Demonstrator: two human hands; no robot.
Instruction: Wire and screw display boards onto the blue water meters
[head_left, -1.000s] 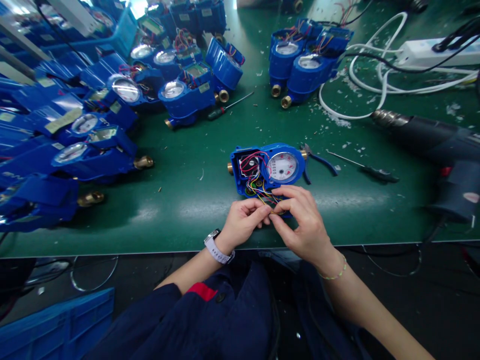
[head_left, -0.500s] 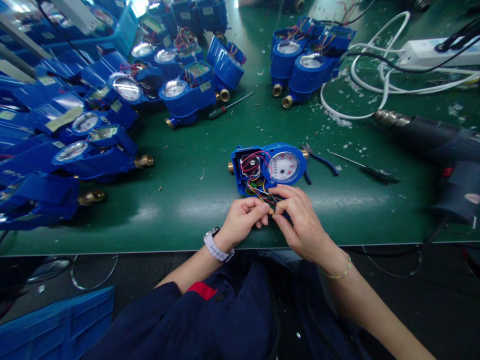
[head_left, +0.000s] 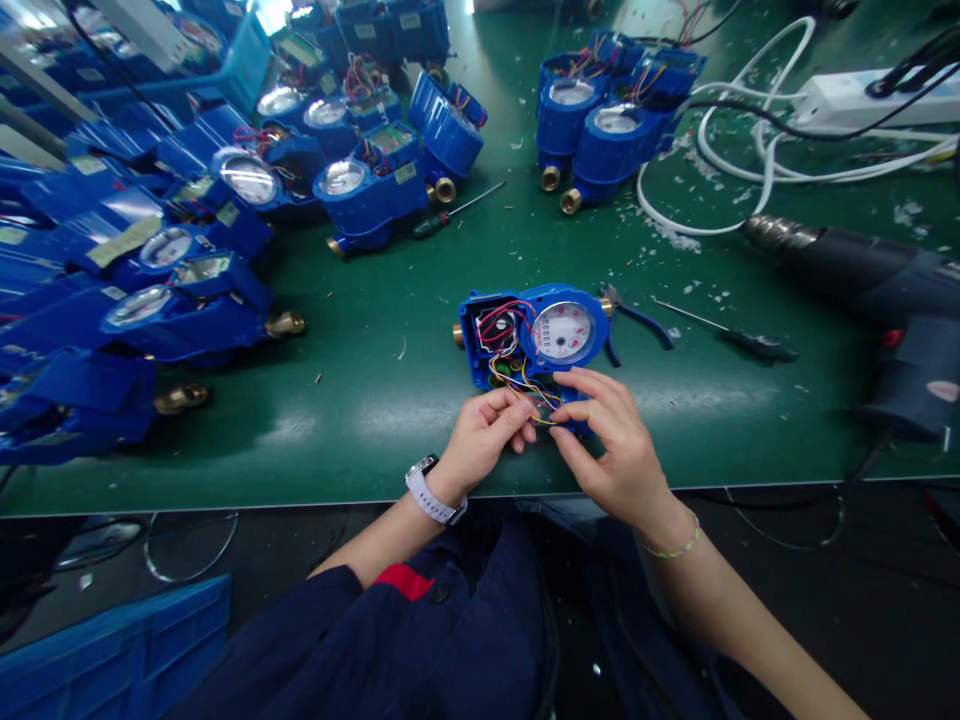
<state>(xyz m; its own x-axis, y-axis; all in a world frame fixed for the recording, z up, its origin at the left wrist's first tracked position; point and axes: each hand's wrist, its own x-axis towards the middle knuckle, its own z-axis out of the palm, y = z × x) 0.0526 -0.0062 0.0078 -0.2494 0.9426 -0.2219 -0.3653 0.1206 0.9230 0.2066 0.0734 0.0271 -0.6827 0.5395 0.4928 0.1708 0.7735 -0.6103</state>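
Note:
A blue water meter lies on the green bench, its wiring compartment uncovered and its round dial facing up. Thin coloured wires trail from the compartment toward me. Just below it, my left hand is closed, pinching a yellow wire between thumb and fingertips. My right hand is at the wire's free end, its thumb and forefinger slightly apart. Partly behind the right fingers is a small blue part, whose shape is mostly hidden.
Cutting pliers and a screwdriver lie right of the meter, with a heat gun farther right. Other blue meters crowd the left and back. Behind are a white power strip and its looped cable.
My right fingertips have drawn slightly right and spread apart, showing more of the yellow wire's end. My left hand keeps its pinch. The view has shifted slightly.

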